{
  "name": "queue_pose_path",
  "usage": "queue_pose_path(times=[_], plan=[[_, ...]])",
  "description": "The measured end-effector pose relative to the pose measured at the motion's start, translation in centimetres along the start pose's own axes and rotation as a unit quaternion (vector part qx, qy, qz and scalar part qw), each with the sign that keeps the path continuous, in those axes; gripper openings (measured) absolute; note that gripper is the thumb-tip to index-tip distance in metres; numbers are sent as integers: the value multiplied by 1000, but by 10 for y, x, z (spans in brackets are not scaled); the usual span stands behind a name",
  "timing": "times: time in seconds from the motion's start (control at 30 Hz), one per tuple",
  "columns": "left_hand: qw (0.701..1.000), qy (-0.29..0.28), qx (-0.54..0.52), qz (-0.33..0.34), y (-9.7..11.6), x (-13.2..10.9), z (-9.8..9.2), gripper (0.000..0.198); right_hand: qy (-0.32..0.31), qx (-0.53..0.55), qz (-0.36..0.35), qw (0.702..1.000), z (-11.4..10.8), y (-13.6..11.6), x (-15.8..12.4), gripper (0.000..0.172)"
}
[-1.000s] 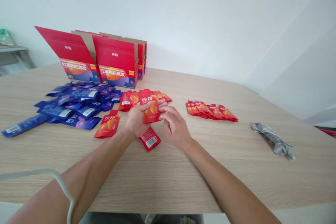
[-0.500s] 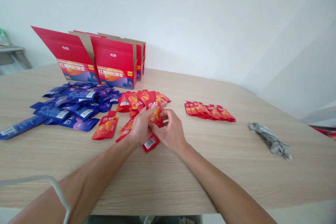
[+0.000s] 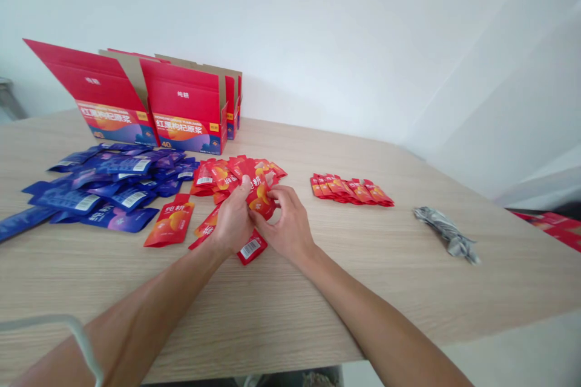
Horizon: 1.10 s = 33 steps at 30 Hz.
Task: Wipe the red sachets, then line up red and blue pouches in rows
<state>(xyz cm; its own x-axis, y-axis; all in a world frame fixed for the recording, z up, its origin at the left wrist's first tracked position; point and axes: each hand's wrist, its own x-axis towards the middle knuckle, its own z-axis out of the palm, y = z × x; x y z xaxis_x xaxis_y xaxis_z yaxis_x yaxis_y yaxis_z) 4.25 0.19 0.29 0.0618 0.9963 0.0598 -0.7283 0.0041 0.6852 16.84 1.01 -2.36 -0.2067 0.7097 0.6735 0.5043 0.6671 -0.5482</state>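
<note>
My left hand (image 3: 232, 221) and my right hand (image 3: 285, 225) are closed together on a red pouch (image 3: 259, 190) with white characters and an orange print, held just above the wooden table (image 3: 281, 308). A red pouch with a barcode label (image 3: 251, 248) lies under my hands. Another red pouch (image 3: 171, 224) lies flat to the left. Behind my hands sits a loose heap of red pouches (image 3: 222, 172). To the right, a neat overlapping row of red pouches (image 3: 350, 190) lies on the table.
A spread of blue pouches (image 3: 104, 184) covers the table's left side. Open red cartons (image 3: 181, 110) stand at the back left against the white wall. A crumpled silver wrapper (image 3: 447, 233) lies at the right. A pale curved bar (image 3: 77, 338) crosses the bottom left corner.
My hands have drawn closer together on the red pouch and lowered it a little toward the table. The view has shifted, so everything sits further left in the picture.
</note>
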Motion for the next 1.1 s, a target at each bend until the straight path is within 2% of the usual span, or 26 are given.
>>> queue_pose_path(times=[0.27, 0.37, 0.43, 0.5, 0.6, 0.7, 0.8, 0.9, 1.1], plan=[[997, -52, 41, -29, -3, -8, 4, 42, -8, -22, 26, 999, -10, 1, 9, 37], [992, -56, 112, 4, -12, -12, 2, 47, -26, -79, 47, 995, -32, 5, 20, 33], [975, -56, 209, 52, -23, -17, -1, 56, -27, -139, 78, 987, -58, 14, 33, 29], [931, -89, 334, 116, -36, -26, -3, 62, -34, -207, 122, 970, -91, 31, 49, 25], [824, -208, 490, 193, -53, -45, 2, 62, -71, -306, 203, 928, -142, 70, 77, 26], [725, -336, 570, 192, -62, -61, 9, 66, -108, -391, 283, 869, -178, 116, 99, 28], [656, -411, 607, 180, -64, -68, 11, 68, -141, -436, 347, 819, -190, 153, 110, 39], [631, -417, 630, 175, -63, -68, 9, 67, -156, -451, 381, 792, -186, 174, 111, 49], [608, -416, 655, 166, -61, -67, 7, 66, -168, -456, 402, 776, -173, 188, 111, 55]])
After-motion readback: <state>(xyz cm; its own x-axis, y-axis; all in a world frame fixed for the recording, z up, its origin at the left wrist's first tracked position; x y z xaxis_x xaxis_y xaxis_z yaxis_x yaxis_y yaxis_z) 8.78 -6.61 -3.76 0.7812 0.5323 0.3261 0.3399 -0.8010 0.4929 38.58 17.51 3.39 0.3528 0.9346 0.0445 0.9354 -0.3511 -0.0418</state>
